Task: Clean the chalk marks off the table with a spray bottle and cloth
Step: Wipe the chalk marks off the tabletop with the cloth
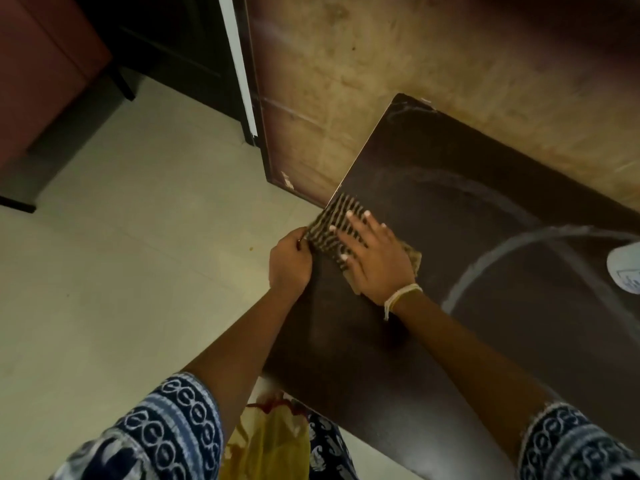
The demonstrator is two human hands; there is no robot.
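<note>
Table [450, 209]: dark smooth wood w/ slight sheen; cloth [332, 220]: ribbed woven fabric; floor [138, 237]: glossy tile.

Both bare forearms reach from patterned sleeves at six o'clock toward twelve, converging near the middle of the view. The left hand [290, 261] sits at nine o'clock of the right, fingers curled, pinching the edge of the cloth [334, 221] between thumb and fingertips. The right hand [372, 261] lies flat, palm down, fingers straight and spread toward eleven o'clock, pressing on the cloth, with a pale string tied round its wrist.
</note>
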